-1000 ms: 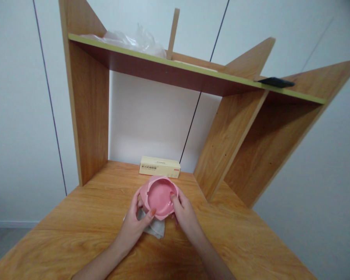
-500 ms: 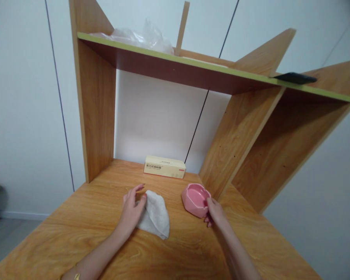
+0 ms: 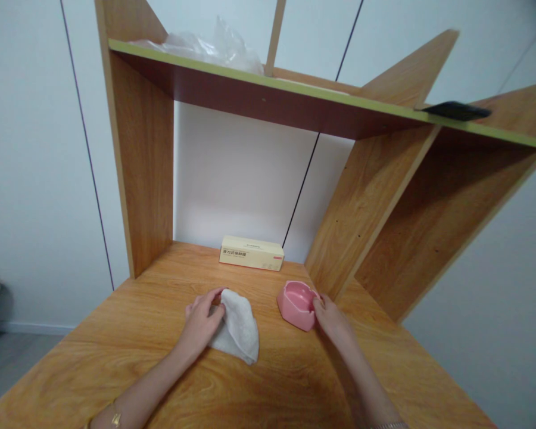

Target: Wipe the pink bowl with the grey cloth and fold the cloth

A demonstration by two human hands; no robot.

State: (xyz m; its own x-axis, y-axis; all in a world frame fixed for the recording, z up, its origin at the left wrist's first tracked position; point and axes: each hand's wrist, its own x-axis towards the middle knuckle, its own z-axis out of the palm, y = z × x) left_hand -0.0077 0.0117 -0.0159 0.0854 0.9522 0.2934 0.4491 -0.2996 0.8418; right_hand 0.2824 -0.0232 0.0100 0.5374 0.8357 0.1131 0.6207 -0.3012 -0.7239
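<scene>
Person at a wooden desk (image 3: 268,396), viewed from within the room. The right hand (image 3: 333,322) is closed about the near-right rim of a pink faceted bowl (image 3: 295,307), the thumb at the rim's edge; the other fingers are largely hidden behind the wall of the vessel. The bowl stands upright, opening uppermost, on the right of the working area, near the foot of a wooden divider (image 3: 370,196).

The left hand (image 3: 201,317) is half curled, palm down, with thumb and forefinger a little apart at the upper left edge of a pale grey cloth (image 3: 239,333). The fingertips touch the fabric; whether they pinch it, I cannot tell. The cloth lies loosely folded on the desk, to the left of the bowl and apart from it. A gold-coloured bracelet (image 3: 116,419) encircles the left wrist.

Behind both items, a cream oblong carton (image 3: 251,254) with printed characters lies lengthwise near the back of the desk, touching neither. Above runs a shelf (image 3: 250,89) with a yellow-green front edge, bearing a crumpled clear plastic bag (image 3: 214,52) at left and a dark flat object (image 3: 458,111) at right.
</scene>
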